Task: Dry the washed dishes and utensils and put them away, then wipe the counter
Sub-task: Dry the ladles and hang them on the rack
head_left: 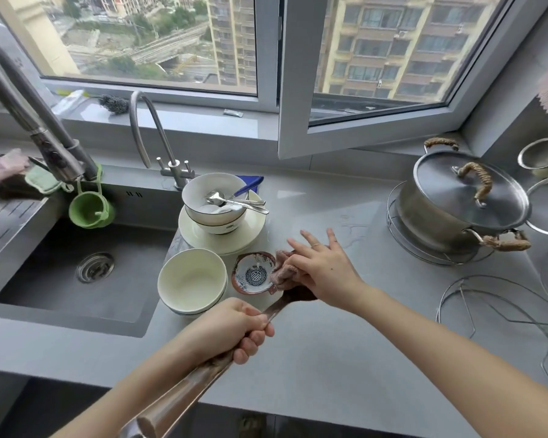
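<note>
- The left arm reaches in from the near edge of the counter [329,358], forearm angled up and to the right. The left hand [234,327] has its knuckles on top.
- The left hand is closed tight round the long handle of a metal utensil [184,393], all fingers wrapped under it. The handle runs from the bottom of the view up to the right.
- The right arm comes in from the lower right and crosses above the counter. The right hand [321,267] is palm down over the utensil's far end.
- That far end is mostly hidden under the hand; its shape cannot be told.
- The right hand's fingers are splayed out straight. Its thumb is bent over a bunched pink cloth [283,270], pinning it on the utensil's end.
- The cloth touches the rim of a small patterned dish [253,275], which sits just beside a cream bowl [192,281] near the sink [76,279].
- Behind these, toward the counter's back edge, a second bowl [215,222] holding spoons [238,202] sits on a plate [250,235].
- A lidded pot [462,200] stands at the right end.
</note>
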Available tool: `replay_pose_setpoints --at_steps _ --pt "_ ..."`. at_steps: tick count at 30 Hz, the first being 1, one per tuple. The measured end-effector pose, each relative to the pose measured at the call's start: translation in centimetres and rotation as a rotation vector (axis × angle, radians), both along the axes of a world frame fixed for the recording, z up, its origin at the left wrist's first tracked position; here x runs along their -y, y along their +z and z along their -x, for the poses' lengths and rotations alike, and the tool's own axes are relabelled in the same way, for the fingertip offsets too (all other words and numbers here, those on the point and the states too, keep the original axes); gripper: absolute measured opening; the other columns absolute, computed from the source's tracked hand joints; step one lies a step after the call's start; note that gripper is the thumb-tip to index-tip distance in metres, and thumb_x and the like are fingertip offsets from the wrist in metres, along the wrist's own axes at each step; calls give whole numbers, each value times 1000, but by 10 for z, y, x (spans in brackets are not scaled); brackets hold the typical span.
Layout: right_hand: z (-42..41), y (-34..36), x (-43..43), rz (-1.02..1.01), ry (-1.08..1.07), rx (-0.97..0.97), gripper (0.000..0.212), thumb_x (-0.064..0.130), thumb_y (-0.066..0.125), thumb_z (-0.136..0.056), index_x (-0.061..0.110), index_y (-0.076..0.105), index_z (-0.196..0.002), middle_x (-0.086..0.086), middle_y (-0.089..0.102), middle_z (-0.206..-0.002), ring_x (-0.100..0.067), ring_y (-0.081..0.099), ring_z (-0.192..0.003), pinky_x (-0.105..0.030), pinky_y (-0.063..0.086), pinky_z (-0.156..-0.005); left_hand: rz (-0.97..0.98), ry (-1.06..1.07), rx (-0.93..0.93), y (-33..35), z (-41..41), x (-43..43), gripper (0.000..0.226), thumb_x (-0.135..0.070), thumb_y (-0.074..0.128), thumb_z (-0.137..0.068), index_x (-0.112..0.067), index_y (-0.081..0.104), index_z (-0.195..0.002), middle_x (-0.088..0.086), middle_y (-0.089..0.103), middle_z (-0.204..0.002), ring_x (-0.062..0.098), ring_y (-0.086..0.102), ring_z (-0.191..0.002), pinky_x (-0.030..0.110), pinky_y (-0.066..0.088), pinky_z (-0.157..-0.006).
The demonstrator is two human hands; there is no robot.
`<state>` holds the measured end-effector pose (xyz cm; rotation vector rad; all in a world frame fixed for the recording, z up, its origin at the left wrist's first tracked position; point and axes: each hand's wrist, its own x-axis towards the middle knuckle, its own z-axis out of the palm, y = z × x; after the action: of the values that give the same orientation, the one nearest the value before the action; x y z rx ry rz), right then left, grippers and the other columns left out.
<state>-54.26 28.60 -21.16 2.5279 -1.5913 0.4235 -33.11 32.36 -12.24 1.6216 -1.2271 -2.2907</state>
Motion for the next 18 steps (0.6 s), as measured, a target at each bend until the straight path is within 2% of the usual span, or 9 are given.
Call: replay_pose_setpoints --at_steps 2,4,7,9,10,12,13,15,18 --pt "3 8 0 36 -73 -15 17 23 52 -83 18 67 -89 -12 67 -117 -39 64 -107 -67 46 -83 76 -32 23 2 5 2 28 -10 38 -100 -4 51 -76 -5 38 -44 4 29 -32 12 24 -29" --pt "-1 17 -4 138 -170 22 16 16 52 -80 16 68 -83 -13 68 -109 -34 65 -102 -53 52 -80 126 -41 21 6 10 6 26 -10 40 -99 -4 51 -76 -4 38 -45 5 30 -33 12 25 -29" --pt "-9 18 -20 208 -197 149 18 17 52 -82 17 69 -78 -5 67 -100 -23 60 -96 -37 45 -79 116 -52 1 11 11 11 24 -7 41 -99 -2 52 -78 -2 38 -46 5 31 -32 12 24 -29" --pt "-4 10 -31 151 -99 195 16 18 53 -83 20 69 -82 2 67 -105 -21 60 -105 -35 36 -87 88 -75 17 11 9 12 25 -6 41 -99 -2 52 -77 -3 39 -45 5 31 -32 12 24 -29" --pt "3 6 -35 120 -38 158 17 19 52 -83 22 69 -85 4 67 -107 -22 60 -111 -36 35 -93 78 -99 27 11 8 11 25 -6 41 -99 -2 52 -77 -3 39 -45 4 31 -32 12 24 -29" --pt "22 5 -39 54 84 -25 17 15 58 -78 23 69 -88 6 66 -111 -25 58 -119 -49 39 -101 80 -150 45 7 6 9 24 -6 41 -98 -2 54 -78 -3 40 -46 5 32 -33 13 25 -30" --pt "31 10 -39 20 131 -134 24 8 65 -69 22 69 -89 5 66 -111 -27 57 -120 -58 42 -98 94 -171 57 6 6 8 24 -7 42 -98 -2 54 -78 -3 41 -46 5 32 -33 14 26 -30" --pt "42 20 -37 -5 164 -293 36 -2 67 -58 19 69 -87 1 67 -111 -32 58 -119 -62 47 -88 145 -205 83 3 9 4 24 -9 41 -98 -4 54 -78 -3 41 -47 6 33 -33 15 28 -31" --pt "41 31 -34 108 31 -277 26 1 49 -73 15 69 -83 -3 69 -109 -35 63 -110 -46 56 -76 215 -206 88 1 15 6 25 -7 38 -98 -5 52 -77 -4 39 -46 7 32 -33 15 27 -30"
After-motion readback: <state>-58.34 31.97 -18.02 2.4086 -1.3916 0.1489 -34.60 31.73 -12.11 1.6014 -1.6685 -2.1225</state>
